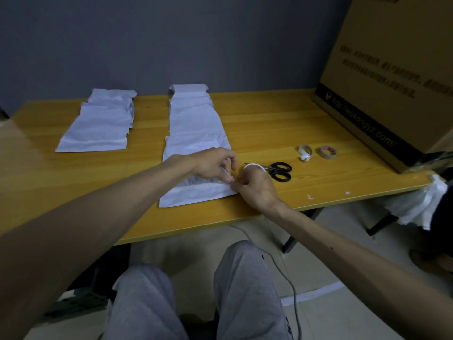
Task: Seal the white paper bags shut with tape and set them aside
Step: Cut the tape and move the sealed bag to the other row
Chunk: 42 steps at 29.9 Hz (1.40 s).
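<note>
White paper bags are lying in two overlapping groups: a left pile point(98, 128) showing about three and a middle row point(193, 123) showing about five, with the overlaps hiding the exact count. Three tape rolls are showing: a held white roll point(253, 165), a loose white roll point(305, 152) and a brown roll point(328, 152). One pair of scissors point(280, 171), one cardboard box point(392, 69) at far right and two white scraps point(310, 197) near the near edge are also sitting there.

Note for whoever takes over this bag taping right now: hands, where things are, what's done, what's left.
Left hand pinches a white tape strip over the nearest white paper bag.
Right hand holds the white tape roll at that bag's right edge.
Black-handled scissors lie beside it.
Left pile of white bags looks done and set aside.
This bag and the middle row remain.
</note>
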### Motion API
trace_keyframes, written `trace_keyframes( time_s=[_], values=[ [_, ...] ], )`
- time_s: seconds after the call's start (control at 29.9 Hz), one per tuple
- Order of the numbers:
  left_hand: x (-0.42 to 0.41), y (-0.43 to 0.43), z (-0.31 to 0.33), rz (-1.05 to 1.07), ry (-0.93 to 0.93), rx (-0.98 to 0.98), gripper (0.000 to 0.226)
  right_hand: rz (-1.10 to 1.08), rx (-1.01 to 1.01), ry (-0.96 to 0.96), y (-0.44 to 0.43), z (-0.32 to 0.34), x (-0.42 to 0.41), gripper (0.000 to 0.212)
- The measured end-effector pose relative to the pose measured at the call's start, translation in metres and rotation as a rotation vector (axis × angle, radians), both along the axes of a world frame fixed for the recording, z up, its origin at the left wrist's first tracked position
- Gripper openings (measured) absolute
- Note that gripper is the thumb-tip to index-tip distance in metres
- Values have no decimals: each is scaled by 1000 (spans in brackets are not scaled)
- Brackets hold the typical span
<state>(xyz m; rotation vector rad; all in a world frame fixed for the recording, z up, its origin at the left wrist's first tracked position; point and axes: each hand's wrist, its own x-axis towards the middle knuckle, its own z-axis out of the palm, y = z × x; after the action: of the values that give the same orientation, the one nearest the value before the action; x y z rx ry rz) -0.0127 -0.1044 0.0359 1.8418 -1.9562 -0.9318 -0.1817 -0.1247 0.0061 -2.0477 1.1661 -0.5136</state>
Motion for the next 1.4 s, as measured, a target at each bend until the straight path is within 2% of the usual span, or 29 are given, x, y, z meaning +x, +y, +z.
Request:
trace_keyframes(
  time_s=[0.13, 0.27, 0.4, 0.83, 1.2, 1.4],
  values=[
    [2, 2, -2, 29, 52, -47, 29, -20, -6, -103, -2, -6, 0, 21],
    [3, 4, -8, 18, -122, -182, 19, -12, -92, -156, -1, -9, -3, 14],
    [1, 2, -13, 33, -157, -180, 16, 2, -154, -143, -1, -9, -6, 6],
    [-3, 3, -14, 85, -153, -236, 15, -47, -295, -112, 1, -17, -2, 14],
    [-3, 6, -13, 93, -165, -255, 13, -76, -214, -119, -4, -20, 5, 12],
    [-4, 7, -11, 88, -167, -313, 15, -21, -203, -101, -4, -18, 6, 13]
  ],
)
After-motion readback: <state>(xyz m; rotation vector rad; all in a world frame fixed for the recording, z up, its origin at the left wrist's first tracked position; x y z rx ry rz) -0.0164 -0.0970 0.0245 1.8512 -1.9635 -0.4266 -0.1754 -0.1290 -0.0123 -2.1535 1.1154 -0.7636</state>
